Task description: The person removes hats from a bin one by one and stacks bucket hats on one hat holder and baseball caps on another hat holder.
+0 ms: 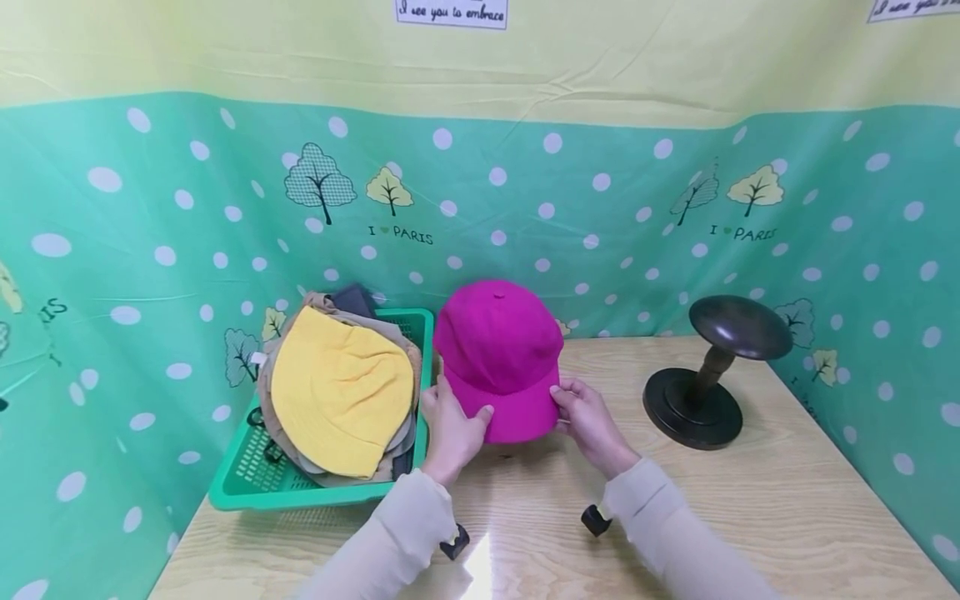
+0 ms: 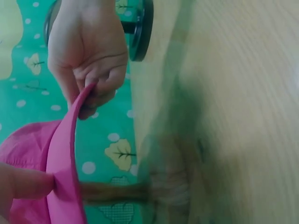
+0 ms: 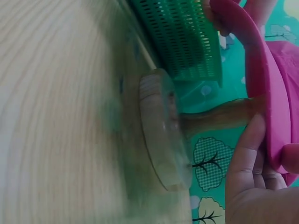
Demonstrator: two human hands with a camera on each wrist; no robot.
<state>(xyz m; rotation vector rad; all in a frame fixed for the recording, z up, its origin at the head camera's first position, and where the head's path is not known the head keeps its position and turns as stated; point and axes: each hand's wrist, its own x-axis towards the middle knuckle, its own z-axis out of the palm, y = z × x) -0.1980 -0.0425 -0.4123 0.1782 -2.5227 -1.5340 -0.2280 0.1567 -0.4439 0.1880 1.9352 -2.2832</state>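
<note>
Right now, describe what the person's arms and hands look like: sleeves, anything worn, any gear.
Both arms wear long, pale beige sleeves with ribbed cuffs that end at the wrists. The left hand and right hand are bare: no gloves, and no rings or watch that I can make out. A small black device sits under the left wrist, and a matching one sits under the right. No cables show.

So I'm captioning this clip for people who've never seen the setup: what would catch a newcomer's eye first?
The bright magenta cap at the middle of the wooden table, its brim pinched between the left hand and right hand. Left of it, a green basket piled with hats, a yellow bucket hat on top. To the right stands a dark, bare hat stand.
</note>
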